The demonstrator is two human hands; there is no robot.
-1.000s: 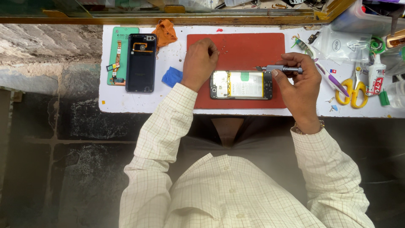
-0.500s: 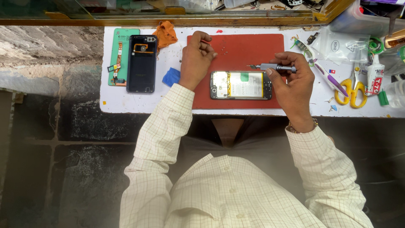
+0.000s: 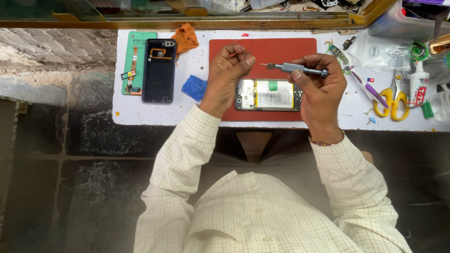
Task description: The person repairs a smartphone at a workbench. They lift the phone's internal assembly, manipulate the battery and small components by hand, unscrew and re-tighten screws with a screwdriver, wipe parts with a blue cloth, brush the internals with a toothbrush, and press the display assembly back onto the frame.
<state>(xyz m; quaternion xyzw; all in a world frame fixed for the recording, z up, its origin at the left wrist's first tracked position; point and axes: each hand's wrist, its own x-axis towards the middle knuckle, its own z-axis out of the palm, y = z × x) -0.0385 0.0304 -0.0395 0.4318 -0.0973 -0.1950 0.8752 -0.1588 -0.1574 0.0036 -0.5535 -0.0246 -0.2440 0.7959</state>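
Note:
An opened phone (image 3: 267, 95) with its battery showing lies on the red mat (image 3: 276, 47). My right hand (image 3: 318, 89) holds a grey precision screwdriver (image 3: 300, 70) level above the phone, tip pointing left. My left hand (image 3: 227, 70) is raised over the mat's left part, thumb and fingertips pinched together near the screwdriver tip; whether something tiny sits between them cannot be made out.
A black phone back cover (image 3: 158, 70), a green plate with small parts (image 3: 134, 61), an orange cloth (image 3: 185, 37) and a blue cloth (image 3: 194, 87) lie at left. Yellow scissors (image 3: 392, 105), a glue bottle (image 3: 417, 86), plastic bags and pens sit at right.
My right hand has lifted the screwdriver off the phone's top edge. My left hand rose from the mat and moved toward the screwdriver tip with fingers pinched.

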